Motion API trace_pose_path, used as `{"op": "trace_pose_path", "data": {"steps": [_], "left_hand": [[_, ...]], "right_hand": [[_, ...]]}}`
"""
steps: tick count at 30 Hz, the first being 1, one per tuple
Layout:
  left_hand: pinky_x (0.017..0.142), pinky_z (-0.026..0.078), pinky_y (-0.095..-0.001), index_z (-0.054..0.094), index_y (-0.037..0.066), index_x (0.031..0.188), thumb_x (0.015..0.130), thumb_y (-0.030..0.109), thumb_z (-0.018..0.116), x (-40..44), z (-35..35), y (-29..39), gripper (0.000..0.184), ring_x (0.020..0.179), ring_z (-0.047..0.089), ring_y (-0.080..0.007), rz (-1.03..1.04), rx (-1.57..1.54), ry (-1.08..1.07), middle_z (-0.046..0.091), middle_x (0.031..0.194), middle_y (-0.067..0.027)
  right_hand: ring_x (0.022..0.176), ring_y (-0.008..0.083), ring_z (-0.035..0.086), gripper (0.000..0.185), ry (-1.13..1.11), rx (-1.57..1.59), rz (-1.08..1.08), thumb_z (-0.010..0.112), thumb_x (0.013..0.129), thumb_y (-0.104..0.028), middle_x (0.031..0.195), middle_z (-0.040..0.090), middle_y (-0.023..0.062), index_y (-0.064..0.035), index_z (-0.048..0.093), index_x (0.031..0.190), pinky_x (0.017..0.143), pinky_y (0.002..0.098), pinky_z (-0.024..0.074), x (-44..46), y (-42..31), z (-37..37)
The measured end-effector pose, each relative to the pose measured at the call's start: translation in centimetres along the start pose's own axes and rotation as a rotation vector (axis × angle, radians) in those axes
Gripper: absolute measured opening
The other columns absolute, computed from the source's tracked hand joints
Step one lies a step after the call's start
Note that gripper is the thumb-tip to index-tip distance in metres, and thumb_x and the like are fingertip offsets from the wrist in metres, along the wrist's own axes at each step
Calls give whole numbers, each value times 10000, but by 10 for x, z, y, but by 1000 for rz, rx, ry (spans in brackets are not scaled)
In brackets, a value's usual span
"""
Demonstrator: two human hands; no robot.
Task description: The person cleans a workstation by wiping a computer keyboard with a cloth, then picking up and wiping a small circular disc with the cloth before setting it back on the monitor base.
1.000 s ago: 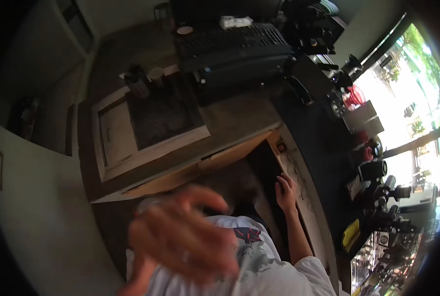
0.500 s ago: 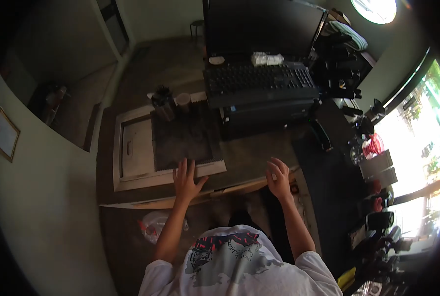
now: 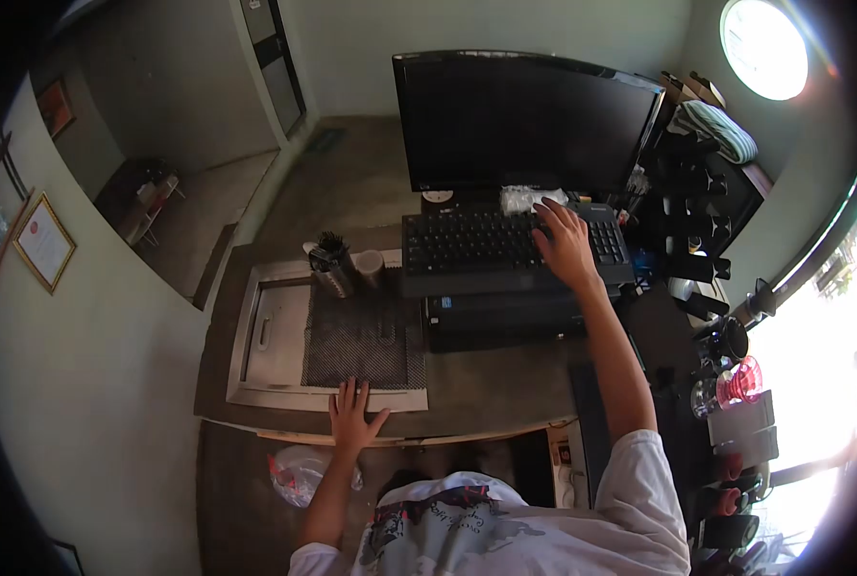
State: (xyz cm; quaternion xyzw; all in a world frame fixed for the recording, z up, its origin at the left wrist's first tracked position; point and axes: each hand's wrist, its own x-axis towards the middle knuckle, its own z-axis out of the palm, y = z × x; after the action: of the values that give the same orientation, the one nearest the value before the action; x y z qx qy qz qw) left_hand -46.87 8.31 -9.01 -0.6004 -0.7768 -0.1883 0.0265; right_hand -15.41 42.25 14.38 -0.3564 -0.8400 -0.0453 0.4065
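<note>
My left hand [image 3: 353,422] lies with spread fingers on the front edge of the metal tray frame [image 3: 251,389], beside the dark mesh mat [image 3: 361,341]. Stretched forward, my right hand [image 3: 565,242] is over the right part of the black keyboard [image 3: 471,242], fingers apart and nothing held. Its fingertips are close to a clear plastic-wrapped item [image 3: 532,199] behind the keys; whether they touch it I cannot tell. Behind stands a dark monitor [image 3: 529,125]. The keyboard rests on a black computer case [image 3: 505,322].
A dark holder with bristly contents [image 3: 331,264] and a cup [image 3: 369,268] stand behind the mat. Along the right are black stands [image 3: 692,226], a red dripper [image 3: 738,381] and a striped cloth [image 3: 716,130]. A plastic bag [image 3: 303,475] lies below the counter.
The view has tilted up, showing more of the monitor. My right hand has moved from the counter's edge forward over the keyboard. My left hand, raised and blurred earlier, now rests on the tray frame.
</note>
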Motion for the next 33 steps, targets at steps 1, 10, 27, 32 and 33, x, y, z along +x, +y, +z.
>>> {"op": "trace_pose_path", "data": {"steps": [1, 10, 27, 32, 33], "left_hand": [[1084, 193, -548, 471, 101, 1349, 810, 565, 597, 2, -1, -1, 723, 1360, 288, -348, 9, 2, 10, 342, 1462, -153], [1064, 220, -551, 503, 106, 1322, 791, 563, 616, 3, -7, -3, 709, 1328, 334, -346, 31, -21, 8, 381, 1430, -156], [1037, 231, -583, 524, 96, 1280, 770, 559, 631, 5, 0, -9, 698, 1295, 364, -369, 69, -74, 82, 423, 1383, -176], [1047, 218, -579, 510, 86, 1297, 780, 576, 609, 3, 0, -9, 719, 1312, 342, -367, 66, -72, 58, 407, 1401, -176], [1050, 214, -579, 507, 83, 1301, 783, 582, 603, 3, 1, -9, 725, 1318, 334, -365, 64, -69, 55, 401, 1408, -176]], "right_hand": [[1178, 284, 483, 418, -28, -43, -8, 654, 805, -134, 1259, 544, 93, -86, 561, 1210, 991, 418, 352, 10, 9, 8], [1188, 265, 474, 467, -203, -269, 57, 689, 749, -145, 1221, 553, 80, -99, 571, 1199, 992, 433, 338, 35, 36, 29], [1165, 239, 491, 326, -202, -455, -35, 642, 726, -81, 1148, 565, 75, -80, 514, 1026, 999, 425, 335, 28, 31, 30], [1150, 240, 499, 319, -158, -500, -139, 628, 740, -81, 1124, 566, 80, -86, 512, 1037, 1006, 433, 326, 21, 21, 21], [1145, 241, 501, 321, -135, -521, -166, 628, 741, -81, 1120, 566, 82, -90, 512, 1040, 1003, 435, 328, 20, 19, 20]]}}
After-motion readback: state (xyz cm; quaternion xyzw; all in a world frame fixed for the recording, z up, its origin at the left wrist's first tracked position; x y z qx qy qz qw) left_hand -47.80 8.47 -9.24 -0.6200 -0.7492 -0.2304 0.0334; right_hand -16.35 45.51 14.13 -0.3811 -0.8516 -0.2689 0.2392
